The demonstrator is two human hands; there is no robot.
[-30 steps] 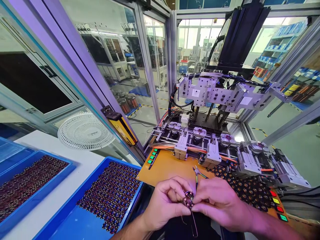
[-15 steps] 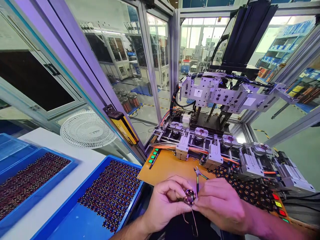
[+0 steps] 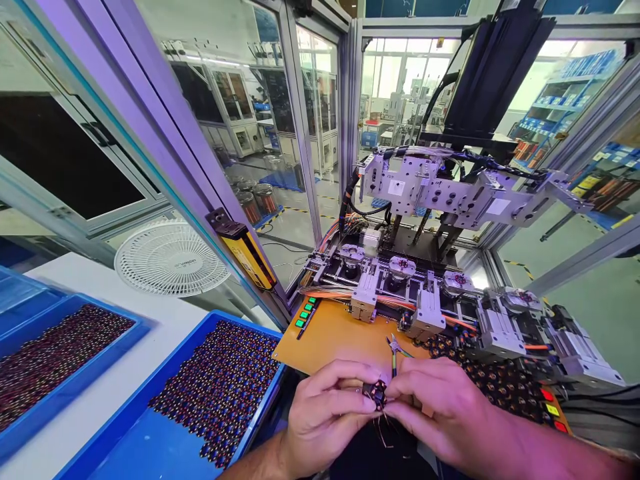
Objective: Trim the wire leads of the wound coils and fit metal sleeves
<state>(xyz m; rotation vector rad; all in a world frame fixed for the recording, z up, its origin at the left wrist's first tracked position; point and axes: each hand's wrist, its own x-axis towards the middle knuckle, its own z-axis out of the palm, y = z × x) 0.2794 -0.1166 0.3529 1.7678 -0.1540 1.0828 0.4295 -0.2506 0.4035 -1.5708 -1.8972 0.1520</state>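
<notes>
Both hands meet low in the middle of the view, in front of the orange work plate (image 3: pixel 340 333). My left hand (image 3: pixel 325 417) and my right hand (image 3: pixel 440 417) pinch one small dark coil part (image 3: pixel 376 393) between their fingertips. Thin copper wire ends (image 3: pixel 384 430) hang down from the part. Small cutters with green handles (image 3: pixel 395 350) lie on the plate just behind the fingers. Many similar dark coil parts (image 3: pixel 495 383) lie loose on the plate to the right.
A blue tray (image 3: pixel 150 440) full of coil parts sits at lower left, another blue tray (image 3: pixel 65 393) further left on a white table. A white fan (image 3: pixel 170 260) stands behind. The winding machine (image 3: pixel 430 293) with several stations fills the glass enclosure; coloured buttons (image 3: pixel 553 403) at right.
The hands have shifted slightly down and turned the coil part between the fingertips; the long wire loop hanging below now looks shorter. The view moved a little.
</notes>
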